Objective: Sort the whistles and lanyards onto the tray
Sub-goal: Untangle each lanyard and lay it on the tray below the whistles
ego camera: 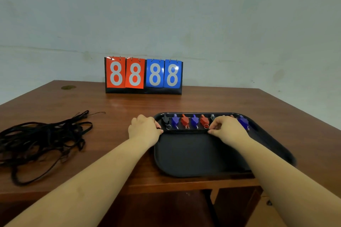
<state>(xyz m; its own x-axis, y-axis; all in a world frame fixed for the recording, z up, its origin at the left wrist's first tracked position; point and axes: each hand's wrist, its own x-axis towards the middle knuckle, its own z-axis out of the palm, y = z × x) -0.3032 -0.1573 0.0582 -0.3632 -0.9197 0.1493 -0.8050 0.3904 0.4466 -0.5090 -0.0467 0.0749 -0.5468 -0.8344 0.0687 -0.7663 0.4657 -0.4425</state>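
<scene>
A flip scoreboard [143,75] stands at the far edge of the table, in the middle of the frame. It reads 8 8 on two red cards at left and 8 8 on two blue cards at right, digits white.

A single head-worn camera is looking forward and slightly down from the near edge of a wooden table [129,105], taking in a wide angle. It is sitting close: both forearms are entering from the bottom corners and converging toward the frame's centre. The tabletop is filling the middle band, a pale wall [184,14] is occupying the whole upper half, and the view is bending straight edges near the borders.
</scene>
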